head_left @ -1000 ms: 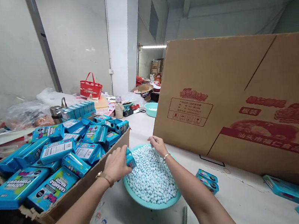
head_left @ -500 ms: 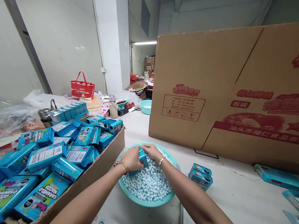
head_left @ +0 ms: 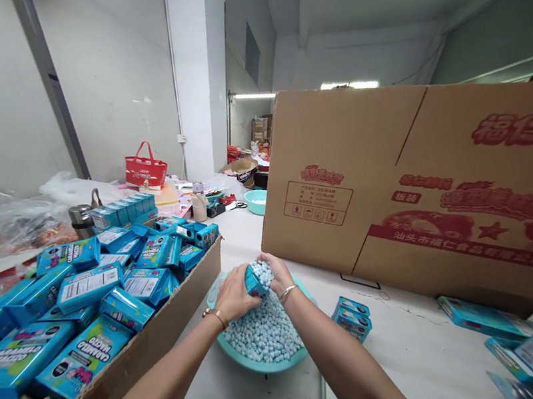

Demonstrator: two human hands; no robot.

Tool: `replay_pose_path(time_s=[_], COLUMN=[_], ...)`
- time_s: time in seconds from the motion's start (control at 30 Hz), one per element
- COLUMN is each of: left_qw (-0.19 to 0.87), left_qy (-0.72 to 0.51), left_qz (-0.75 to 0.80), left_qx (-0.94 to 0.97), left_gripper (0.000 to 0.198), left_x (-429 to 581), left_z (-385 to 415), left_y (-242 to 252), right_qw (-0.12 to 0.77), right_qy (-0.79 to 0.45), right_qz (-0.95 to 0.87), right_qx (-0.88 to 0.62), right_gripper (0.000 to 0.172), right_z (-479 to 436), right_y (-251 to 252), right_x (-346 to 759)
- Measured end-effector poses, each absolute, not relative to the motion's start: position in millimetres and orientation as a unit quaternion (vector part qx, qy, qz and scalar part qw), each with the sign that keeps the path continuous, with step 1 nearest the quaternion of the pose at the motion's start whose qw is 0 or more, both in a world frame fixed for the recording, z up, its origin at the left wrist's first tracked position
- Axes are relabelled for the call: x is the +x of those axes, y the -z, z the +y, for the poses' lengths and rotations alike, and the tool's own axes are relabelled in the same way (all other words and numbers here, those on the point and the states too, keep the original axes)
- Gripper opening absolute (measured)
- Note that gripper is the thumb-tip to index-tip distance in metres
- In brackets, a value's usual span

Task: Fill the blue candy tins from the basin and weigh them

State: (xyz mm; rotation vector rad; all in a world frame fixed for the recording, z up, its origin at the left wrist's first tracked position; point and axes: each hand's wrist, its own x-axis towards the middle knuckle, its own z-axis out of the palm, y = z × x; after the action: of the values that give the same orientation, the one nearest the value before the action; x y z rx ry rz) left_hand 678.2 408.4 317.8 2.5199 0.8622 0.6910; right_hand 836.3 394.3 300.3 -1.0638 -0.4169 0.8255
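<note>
The right hand (head_left: 281, 276), its fingertips at the box half a second earlier, has drawn slightly aside, and a cluster of pale blue and white pebble-shaped pieces (head_left: 268, 339) now shows between it and a small, glossy blue printed box (head_left: 254, 284). The left hand grips that box, tilted, above a round turquoise plastic bowl (head_left: 265, 367) near the front edge of the white table (head_left: 410, 375); the right curls around loose pieces at its mouth. Work on this box looks partway along, though its inside is hidden, and the bowl holds plenty more pieces. A pair of blue boxes (head_left: 352, 321) sits just right of the bowl. At the table's left edge, an open brown cardboard carton (head_left: 179, 321) brims with others, whether filled one cannot tell.
</note>
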Motion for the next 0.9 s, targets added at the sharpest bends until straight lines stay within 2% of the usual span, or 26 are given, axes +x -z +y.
replay_pose_path(time_s=[0.27, 0.37, 0.67, 0.9], left_qw=[0.179, 0.179, 0.178, 0.206], left_qy=[-0.233, -0.223, -0.215, -0.237], left_qz=[0.306, 0.298, 0.31, 0.275], left_qx=[0.906, 0.911, 0.909, 0.909], left_gripper=[0.071, 0.069, 0.066, 0.067], left_x=[675, 676, 677, 662], left_z=[408, 407, 408, 411], left_y=[-324, -327, -322, -331], right_qw=[0.769, 0.766, 0.766, 0.716], right_qy=[-0.444, -0.448, -0.413, -0.469], right_qz=[-0.116, -0.1, -0.138, -0.282], right_qx=[-0.446, -0.449, -0.473, -0.433], right_gripper=[0.005, 0.008, 0.049, 0.068], right_z=[389, 387, 382, 352], right_y=[-299, -299, -303, -319], right_x=[831, 831, 816, 811])
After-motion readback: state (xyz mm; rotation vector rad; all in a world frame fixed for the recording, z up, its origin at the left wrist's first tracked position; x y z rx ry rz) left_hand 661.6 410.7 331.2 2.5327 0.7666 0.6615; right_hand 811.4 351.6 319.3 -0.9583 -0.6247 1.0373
